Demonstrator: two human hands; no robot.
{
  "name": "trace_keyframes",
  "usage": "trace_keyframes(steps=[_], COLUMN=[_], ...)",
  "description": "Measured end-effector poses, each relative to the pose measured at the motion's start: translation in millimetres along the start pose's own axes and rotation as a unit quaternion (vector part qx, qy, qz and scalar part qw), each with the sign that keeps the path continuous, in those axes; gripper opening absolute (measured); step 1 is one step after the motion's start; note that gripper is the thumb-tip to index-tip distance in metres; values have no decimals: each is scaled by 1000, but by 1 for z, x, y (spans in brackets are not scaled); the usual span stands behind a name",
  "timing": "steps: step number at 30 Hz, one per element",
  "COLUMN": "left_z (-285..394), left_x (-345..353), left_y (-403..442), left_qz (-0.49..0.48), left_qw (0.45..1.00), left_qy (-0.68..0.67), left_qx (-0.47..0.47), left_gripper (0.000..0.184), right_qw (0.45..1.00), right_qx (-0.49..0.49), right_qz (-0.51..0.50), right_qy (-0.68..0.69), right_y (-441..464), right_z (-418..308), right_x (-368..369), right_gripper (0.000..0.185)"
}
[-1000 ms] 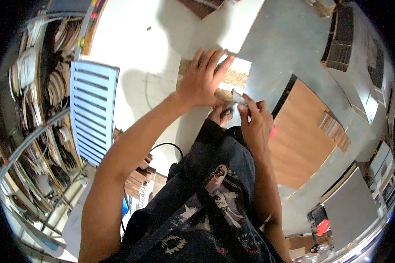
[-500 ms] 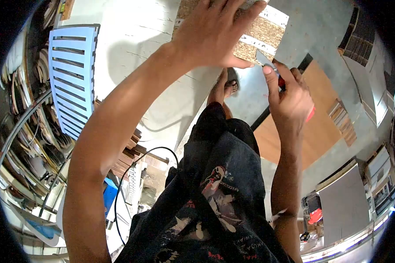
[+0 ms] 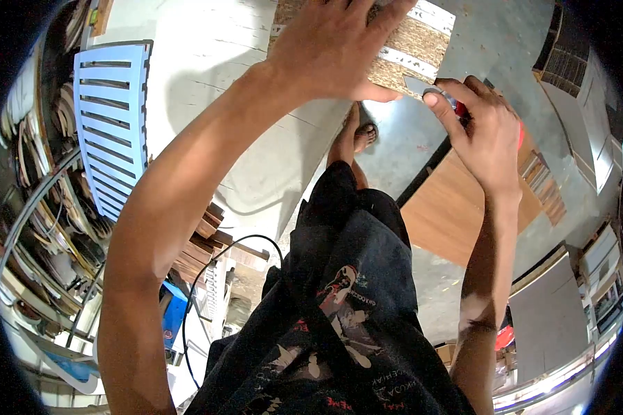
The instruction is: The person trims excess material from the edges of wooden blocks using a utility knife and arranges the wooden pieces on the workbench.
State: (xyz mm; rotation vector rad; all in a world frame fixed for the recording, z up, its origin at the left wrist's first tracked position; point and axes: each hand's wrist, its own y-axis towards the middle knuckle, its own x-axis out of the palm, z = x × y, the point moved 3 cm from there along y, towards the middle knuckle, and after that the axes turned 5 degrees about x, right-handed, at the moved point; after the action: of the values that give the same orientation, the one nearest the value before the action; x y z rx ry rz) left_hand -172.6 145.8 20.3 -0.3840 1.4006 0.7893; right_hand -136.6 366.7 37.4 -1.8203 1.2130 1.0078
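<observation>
White bench (image 3: 208, 31), grey floor (image 3: 400, 135) — right hand (image 3: 488, 128) clenched round a blade (image 3: 418, 86), tip over the striped board's (image 3: 422, 40) near corner, left hand (image 3: 329, 55) spread on that board, slatted blue rack (image 3: 109, 119) farther left.

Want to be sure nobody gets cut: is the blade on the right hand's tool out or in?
Out: the pointed metal blade shows beyond the right hand, against the edge area of the striped board.

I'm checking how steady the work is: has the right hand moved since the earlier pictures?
Yes, the right hand has moved rightward against the brown board, now covering its far upper corner.
</observation>
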Motion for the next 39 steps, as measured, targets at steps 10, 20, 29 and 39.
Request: trace_keyframes(steps=[10, 20, 29, 39], left_z=[-2, -8, -15, -7], left_x=[1, -4, -30, -32], left_y=[1, 1, 17, 45], left_qz=[-18, 90, -113, -220], left_qw=[1000, 991, 988, 967], left_qy=[22, -91, -94, -74], left_qx=[5, -27, -37, 107], left_gripper=[129, 112, 135, 125], right_qw=[997, 724, 686, 500], right_qx=[-60, 435, 454, 388], right_qz=[-54, -102, -242, -343], right_qy=[22, 526, 515, 694], right_y=[23, 28, 80, 4], right_z=[11, 51, 76, 106], right_x=[-10, 25, 23, 34], right_gripper=[32, 43, 55, 84])
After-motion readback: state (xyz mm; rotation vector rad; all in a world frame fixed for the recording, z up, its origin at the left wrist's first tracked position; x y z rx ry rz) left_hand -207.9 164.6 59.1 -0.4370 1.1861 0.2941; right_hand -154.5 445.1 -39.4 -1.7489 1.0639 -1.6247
